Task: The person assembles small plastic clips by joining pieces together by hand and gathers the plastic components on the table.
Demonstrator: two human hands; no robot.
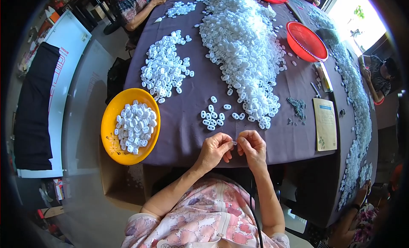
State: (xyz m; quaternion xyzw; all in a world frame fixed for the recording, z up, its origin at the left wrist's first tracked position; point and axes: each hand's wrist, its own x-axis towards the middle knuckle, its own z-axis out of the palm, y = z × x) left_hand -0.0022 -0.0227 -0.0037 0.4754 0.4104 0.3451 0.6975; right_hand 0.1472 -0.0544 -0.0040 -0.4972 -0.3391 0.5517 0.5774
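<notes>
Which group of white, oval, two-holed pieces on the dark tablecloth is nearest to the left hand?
The small, loose white cluster just beyond the left hand; the large white central heap and the white pile to its left lie farther away.

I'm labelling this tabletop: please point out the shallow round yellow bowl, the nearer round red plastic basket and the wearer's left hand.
Yellow bowl (109, 121), head view: bare left inner wall.
Nearer red basket (303, 40), head view: side wall.
Left hand (211, 150), head view: back, near thumb.
</notes>
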